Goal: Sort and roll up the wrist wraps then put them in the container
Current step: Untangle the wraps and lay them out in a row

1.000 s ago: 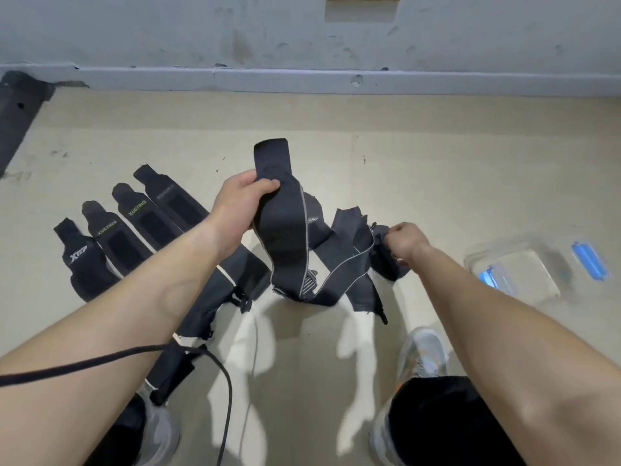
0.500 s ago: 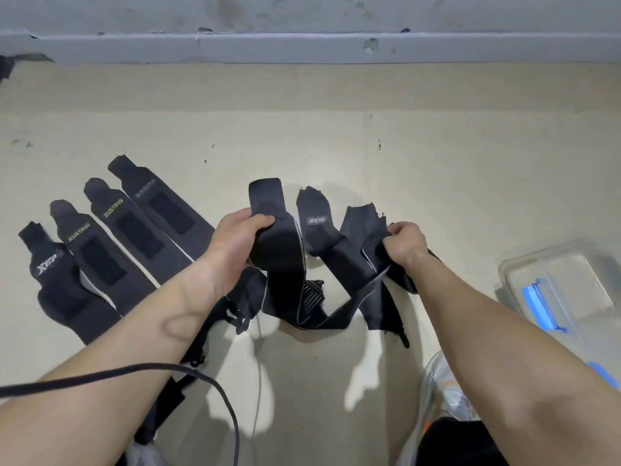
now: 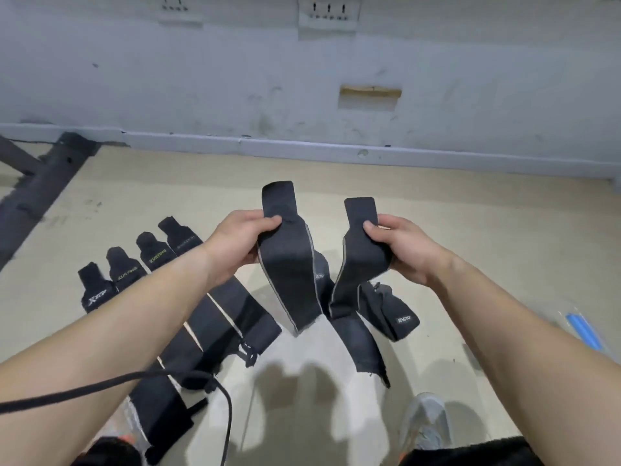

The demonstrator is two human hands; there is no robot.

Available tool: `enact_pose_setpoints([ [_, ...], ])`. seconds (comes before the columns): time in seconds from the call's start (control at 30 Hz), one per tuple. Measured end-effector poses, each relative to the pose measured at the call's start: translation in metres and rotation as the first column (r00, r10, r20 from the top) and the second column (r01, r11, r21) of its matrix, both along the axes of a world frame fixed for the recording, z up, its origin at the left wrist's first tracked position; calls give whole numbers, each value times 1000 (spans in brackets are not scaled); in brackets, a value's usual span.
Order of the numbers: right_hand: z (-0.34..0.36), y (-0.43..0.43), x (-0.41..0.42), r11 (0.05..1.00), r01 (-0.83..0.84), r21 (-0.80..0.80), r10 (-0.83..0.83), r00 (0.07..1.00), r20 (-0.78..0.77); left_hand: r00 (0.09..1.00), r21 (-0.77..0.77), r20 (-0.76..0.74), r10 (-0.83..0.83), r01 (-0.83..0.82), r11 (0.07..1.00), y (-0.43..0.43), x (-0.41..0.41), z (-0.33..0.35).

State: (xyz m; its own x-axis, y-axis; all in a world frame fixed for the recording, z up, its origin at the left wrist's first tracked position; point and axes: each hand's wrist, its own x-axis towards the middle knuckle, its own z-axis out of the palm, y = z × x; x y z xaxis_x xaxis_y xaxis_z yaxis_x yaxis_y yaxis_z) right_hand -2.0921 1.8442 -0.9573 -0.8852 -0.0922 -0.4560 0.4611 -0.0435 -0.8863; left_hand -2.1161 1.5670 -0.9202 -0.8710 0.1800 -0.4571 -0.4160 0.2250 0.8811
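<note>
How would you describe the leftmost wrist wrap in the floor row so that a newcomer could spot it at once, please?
Find the dark frame lying on the floor by the wall at left. To its right, four black wraps lie side by side; the leftmost wrap is the one. It alone bears a white slanted logo, while the two next to it carry yellow-green lettering.

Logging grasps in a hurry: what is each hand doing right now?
Left hand: gripping a black grey-edged fabric wrist wrap.
Right hand: gripping a second black fabric wrist wrap.
</note>
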Motion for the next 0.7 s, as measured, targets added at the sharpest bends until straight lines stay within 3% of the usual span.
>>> enact_pose_setpoints([
  [0.13, 82, -24, 23, 994, -102, 38, 106, 984, -141, 998, 34, -49, -33, 34, 999, -8, 25, 58],
  [0.27, 122, -44, 55, 990, -136, 40, 141, 960, -242, 987, 9, -131, -98, 100, 995, -12, 52, 83],
  [0.47, 129, -82, 63, 991, -121, 51, 131, 951, -281, 985, 149, -153, 82, -59, 987, -13, 83, 81],
  [0.7, 120, -104, 54, 998, -34, 61, 50, 956, -291, 990, 263, -82, 117, -91, 960, -16, 83, 82],
])
